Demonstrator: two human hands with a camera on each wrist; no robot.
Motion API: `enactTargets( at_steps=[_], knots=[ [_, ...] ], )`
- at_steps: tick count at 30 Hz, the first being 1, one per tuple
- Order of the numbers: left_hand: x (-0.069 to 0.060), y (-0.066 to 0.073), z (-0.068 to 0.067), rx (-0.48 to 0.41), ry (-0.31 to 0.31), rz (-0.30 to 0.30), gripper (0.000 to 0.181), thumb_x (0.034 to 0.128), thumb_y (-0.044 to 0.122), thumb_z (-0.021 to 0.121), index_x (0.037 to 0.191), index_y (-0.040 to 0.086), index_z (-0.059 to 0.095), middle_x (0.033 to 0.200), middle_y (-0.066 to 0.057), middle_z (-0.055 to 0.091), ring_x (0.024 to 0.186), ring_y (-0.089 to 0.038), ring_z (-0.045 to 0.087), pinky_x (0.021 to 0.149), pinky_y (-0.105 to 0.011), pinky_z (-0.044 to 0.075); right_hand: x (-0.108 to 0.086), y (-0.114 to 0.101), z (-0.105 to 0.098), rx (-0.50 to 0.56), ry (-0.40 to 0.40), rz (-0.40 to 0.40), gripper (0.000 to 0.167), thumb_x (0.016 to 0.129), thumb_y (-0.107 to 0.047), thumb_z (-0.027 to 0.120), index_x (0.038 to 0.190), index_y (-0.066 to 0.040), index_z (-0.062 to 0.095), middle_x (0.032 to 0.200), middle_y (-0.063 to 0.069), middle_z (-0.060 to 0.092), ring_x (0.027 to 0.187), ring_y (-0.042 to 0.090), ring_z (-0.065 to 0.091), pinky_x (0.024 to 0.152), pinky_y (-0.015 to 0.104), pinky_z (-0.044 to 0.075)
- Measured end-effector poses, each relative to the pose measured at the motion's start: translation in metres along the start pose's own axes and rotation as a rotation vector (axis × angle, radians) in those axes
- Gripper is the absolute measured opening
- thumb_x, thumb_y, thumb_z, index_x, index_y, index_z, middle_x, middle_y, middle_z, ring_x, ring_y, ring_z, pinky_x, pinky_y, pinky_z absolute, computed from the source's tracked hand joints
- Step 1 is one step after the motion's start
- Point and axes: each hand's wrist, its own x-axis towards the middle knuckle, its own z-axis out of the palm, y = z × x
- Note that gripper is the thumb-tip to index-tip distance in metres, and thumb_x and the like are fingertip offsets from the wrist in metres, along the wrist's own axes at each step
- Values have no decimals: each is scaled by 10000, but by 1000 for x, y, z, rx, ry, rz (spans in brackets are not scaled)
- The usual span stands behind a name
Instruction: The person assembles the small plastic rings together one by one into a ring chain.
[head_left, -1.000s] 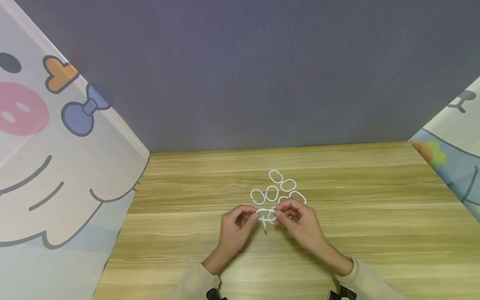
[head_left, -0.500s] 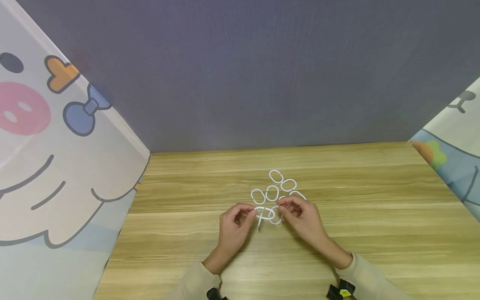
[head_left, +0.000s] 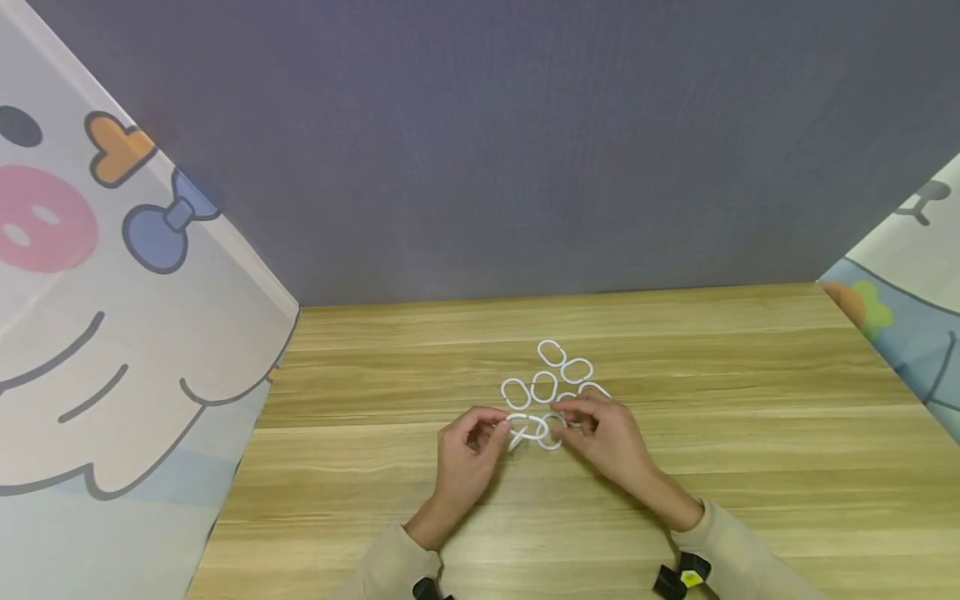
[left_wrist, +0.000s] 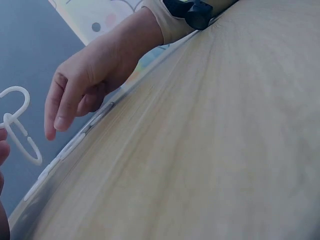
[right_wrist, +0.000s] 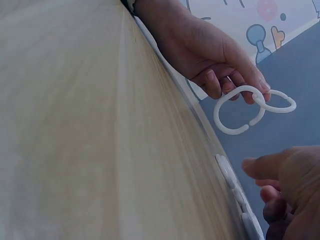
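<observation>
Two white oval split rings hang linked together from my left hand (head_left: 467, 457). In the right wrist view, its thumb and fingertips pinch one ring (right_wrist: 278, 110) near where the other ring (right_wrist: 217, 116) loops through it. Each ring has a small gap in its side. My right hand (head_left: 611, 437) hovers just to the right, thumb and fingers apart, with nothing seen between them. Below its fingertips, a loose white ring (head_left: 550, 448) lies on the table; whether the fingers touch it cannot be told. The right hand partly covers other rings.
Several more white rings lie just beyond the hands, among them a left one (head_left: 504, 393) and the farthest one (head_left: 543, 342). The wood-grain table (head_left: 360, 375) meets a grey panel (head_left: 525, 167) behind. Printed cartoon panels (head_left: 187, 333) stand at both sides.
My right hand has let go of the linked rings and moved slightly right, its fingers spreading. The left hand keeps its hold, and the lower hanging ring has swung to the left.
</observation>
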Motion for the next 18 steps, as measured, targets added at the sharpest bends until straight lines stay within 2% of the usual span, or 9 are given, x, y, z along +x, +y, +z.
enactTargets(
  at_steps=[6, 10, 18],
  knots=[
    [0, 0, 0, -12, -4, 7, 149, 954, -75, 810, 1020, 58, 791, 753, -72, 714, 657, -17, 546, 518, -191, 450, -1, 2, -3, -123, -77, 38, 441, 702, -139, 1056, 1100, -84, 874, 855, -45, 583, 665, 62, 499, 569, 213, 425],
    [0, 0, 0, -18, -9, 7, 150, 956, -76, 807, 1022, 57, 791, 751, -74, 712, 655, -14, 544, 514, -190, 445, -1, 2, -4, -199, -135, 75, 534, 693, -269, 1073, 1165, -118, 874, 860, -61, 531, 705, 37, 448, 589, 246, 410],
    [0, 0, 0, -14, -12, 15, 150, 953, -78, 809, 1025, 52, 791, 764, -75, 727, 656, -12, 544, 512, -190, 441, -1, 0, -6, -287, -199, 99, 626, 683, -329, 1076, 1230, -114, 858, 894, -78, 495, 700, 26, 392, 577, 247, 392]
  ],
)
